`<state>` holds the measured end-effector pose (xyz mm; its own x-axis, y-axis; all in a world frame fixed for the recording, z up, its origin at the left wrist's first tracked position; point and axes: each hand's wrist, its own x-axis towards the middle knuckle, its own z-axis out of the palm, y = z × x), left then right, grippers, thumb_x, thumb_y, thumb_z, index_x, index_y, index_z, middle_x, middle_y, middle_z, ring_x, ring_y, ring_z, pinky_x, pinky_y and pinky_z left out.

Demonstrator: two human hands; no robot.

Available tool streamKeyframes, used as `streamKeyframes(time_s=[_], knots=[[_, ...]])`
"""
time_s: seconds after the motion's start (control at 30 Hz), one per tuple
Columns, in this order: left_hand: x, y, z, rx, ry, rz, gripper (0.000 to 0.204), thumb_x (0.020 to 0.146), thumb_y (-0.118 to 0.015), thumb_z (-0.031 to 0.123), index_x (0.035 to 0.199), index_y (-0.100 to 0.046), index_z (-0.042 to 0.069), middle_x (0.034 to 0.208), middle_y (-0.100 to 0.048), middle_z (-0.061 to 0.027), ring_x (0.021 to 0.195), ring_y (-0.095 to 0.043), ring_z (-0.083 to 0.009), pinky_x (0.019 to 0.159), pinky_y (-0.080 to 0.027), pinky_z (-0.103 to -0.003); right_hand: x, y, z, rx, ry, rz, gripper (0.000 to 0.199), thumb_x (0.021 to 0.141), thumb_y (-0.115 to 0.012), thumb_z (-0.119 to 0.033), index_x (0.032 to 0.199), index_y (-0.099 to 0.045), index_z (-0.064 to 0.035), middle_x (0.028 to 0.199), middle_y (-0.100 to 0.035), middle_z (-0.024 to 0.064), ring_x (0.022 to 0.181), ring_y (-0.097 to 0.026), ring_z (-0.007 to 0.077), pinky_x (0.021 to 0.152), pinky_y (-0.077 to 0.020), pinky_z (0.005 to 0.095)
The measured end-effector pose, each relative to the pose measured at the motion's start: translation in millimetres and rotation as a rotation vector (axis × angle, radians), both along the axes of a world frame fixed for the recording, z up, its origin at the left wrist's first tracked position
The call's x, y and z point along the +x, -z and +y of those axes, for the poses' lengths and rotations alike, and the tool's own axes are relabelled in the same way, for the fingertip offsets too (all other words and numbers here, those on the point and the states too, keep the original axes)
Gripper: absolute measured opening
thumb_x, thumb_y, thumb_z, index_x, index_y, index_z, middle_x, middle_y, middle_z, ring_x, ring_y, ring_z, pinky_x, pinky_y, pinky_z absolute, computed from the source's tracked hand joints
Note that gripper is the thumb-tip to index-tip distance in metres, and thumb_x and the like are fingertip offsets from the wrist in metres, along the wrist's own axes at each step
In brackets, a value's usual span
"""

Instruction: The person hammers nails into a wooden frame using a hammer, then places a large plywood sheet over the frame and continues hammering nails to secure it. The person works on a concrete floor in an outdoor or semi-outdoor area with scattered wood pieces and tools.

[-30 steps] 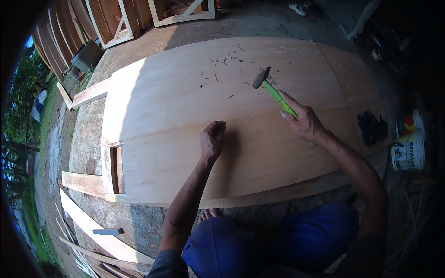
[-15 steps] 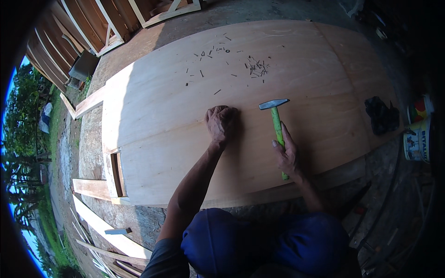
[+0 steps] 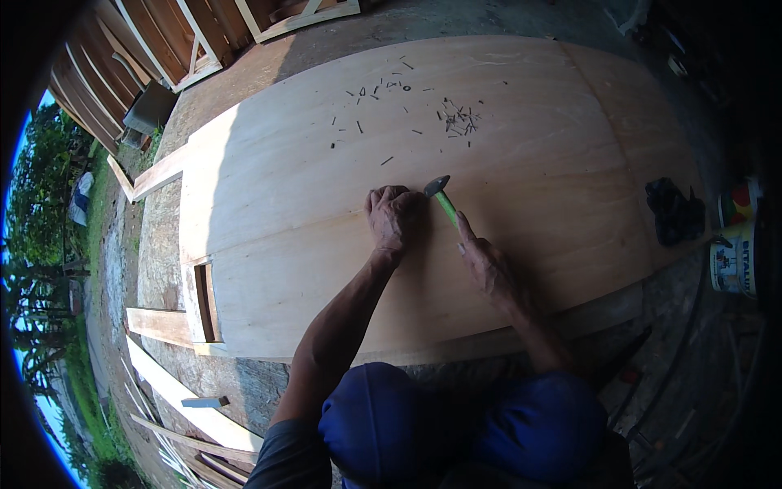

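Many nails [image 3: 460, 121] are strewn toward the board's [image 3: 285, 179] far edge; a hammer [image 3: 445, 206] is gripped by the right hand [image 3: 486, 265]; the left hand's [image 3: 393, 216] hold cannot be told.

The hammer [image 3: 441, 197] has a bright green handle [image 3: 448, 210]; the wooden panel [image 3: 529, 147] is light brown with faint grain lines.

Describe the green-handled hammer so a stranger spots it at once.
Find the large, pale plywood surface filling the middle. Near its centre, the person's bare right hand grips a hammer with a dark head and bright green handle. Unlike the thin, dark nails scattered beyond, it has the only green on that surface.
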<state>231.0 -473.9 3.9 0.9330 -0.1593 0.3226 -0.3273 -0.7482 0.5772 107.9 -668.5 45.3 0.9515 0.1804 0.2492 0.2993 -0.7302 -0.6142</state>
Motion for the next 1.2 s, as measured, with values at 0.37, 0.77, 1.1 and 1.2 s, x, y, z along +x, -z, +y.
streamKeyframes(time_s=[0.37, 0.77, 1.1, 1.2], knots=[[-2, -2, 2, -0.019, 0.009, -0.02, 0.014, 0.082, -0.073, 0.02, 0.094, -0.081, 0.022, 0.106, -0.071, 0.0029, 0.108, -0.058, -0.0224, 0.107, -0.034, -0.04, 6, -17, 6, -0.112, -0.006, 0.04, 0.071, 0.098, -0.061, -0.005, 0.161, -0.029, -0.0092, 0.076, -0.063, 0.0198, 0.065, -0.066, 0.0344, 0.058, -0.0542, 0.0464], [9, 16, 6, -0.214, -0.017, -0.079, 0.008, 0.079, -0.073, 0.012, 0.086, -0.076, 0.014, 0.101, -0.069, -0.0084, 0.105, -0.059, -0.032, 0.094, -0.046, -0.043, -1, -31, 13, 0.003, 0.001, -0.195, 0.08, 0.093, -0.063, -0.003, 0.163, -0.024, -0.0104, 0.07, -0.061, 0.016, 0.059, -0.065, 0.03, 0.052, -0.0536, 0.0434], [9, 2, 10, -0.134, 0.007, -0.04, 0.013, 0.075, -0.071, 0.01, 0.087, -0.074, 0.01, 0.108, -0.067, -0.0129, 0.107, -0.058, -0.0364, 0.094, -0.048, -0.045, 0, -42, 9, -0.087, -0.05, -0.41, 0.083, 0.081, -0.066, 0.006, 0.158, -0.039, -0.0103, 0.067, -0.052, 0.0068, 0.05, -0.052, 0.0197, 0.045, -0.0494, 0.0342], [11, 4, 13, -0.251, 0.092, 0.026, 0.02, 0.073, -0.072, 0.011, 0.093, -0.076, 0.012, 0.109, -0.067, -0.013, 0.108, -0.058, -0.0372, 0.095, -0.049, -0.045, -7, -37, 1, -0.236, -0.218, -0.45, 0.08, 0.08, -0.064, 0.002, 0.156, -0.046, -0.0142, 0.065, -0.046, 0.0039, 0.046, -0.047, 0.0162, 0.042, -0.0489, 0.0322]])
